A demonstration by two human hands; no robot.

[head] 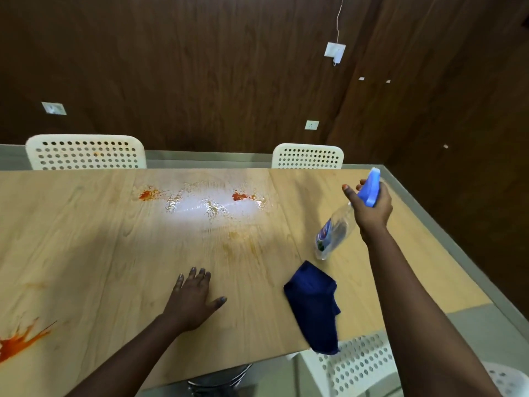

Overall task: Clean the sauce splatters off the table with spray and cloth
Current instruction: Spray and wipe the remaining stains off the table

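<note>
My right hand (369,207) grips a clear spray bottle (333,230) by its blue trigger head, held tilted above the right part of the light wooden table (86,239). My left hand (193,296) rests flat on the table near its front edge, fingers spread. A dark blue cloth (315,305) lies crumpled at the front right and hangs over the edge. Red sauce splatters sit at the far left-centre (147,194), the far centre (240,196) and the front left (20,340). A wet sheen of spray (211,204) covers the far middle.
Two white perforated chairs (86,153) (307,157) stand behind the table against a dark wood wall. Another white chair (355,365) sits at the front right below the table edge. Grey floor runs along the right side.
</note>
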